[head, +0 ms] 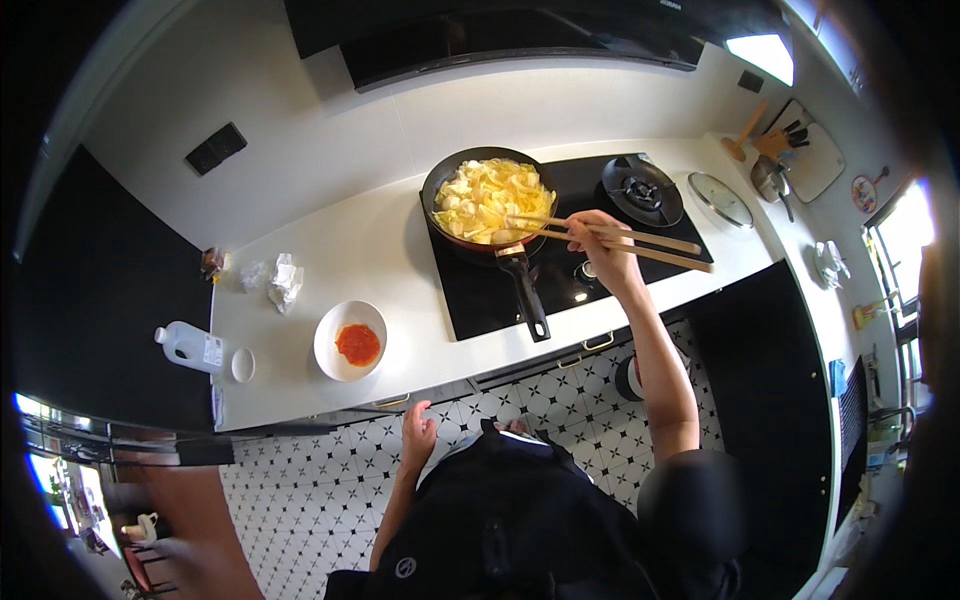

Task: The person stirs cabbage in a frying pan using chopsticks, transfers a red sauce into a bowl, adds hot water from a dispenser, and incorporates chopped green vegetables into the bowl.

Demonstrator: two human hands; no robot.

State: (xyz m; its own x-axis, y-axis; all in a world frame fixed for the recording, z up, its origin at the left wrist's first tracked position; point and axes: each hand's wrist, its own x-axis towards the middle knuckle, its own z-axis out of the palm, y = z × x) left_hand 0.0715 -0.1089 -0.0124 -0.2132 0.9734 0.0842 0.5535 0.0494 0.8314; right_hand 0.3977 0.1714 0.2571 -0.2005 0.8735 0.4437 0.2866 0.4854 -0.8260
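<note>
My right hand (606, 247) grips a pair of long wooden chopsticks (660, 244), whose tips reach into the chopped cabbage (491, 196). The leaves, with some pale round pieces among them, fill a dark frying pan (433, 176) on the left burner of the black gas hob (480, 307). The pan's black handle (529, 296) points towards me, and neither hand touches it. My left hand (418, 435) hangs in front of the counter edge, fingers partly curled, holding nothing. A white bowl (327, 337) with red sauce (358, 345) stands on the counter left of the hob.
A plastic jug (191, 346), a small white dish (243, 365) and crumpled paper (286, 283) are at the left. Right of the bare burner (643, 193) lies a glass lid (720, 199), with a saucepan (769, 178) and knife block (780, 142) beyond. The range hood (525, 45) overhangs the hob.
</note>
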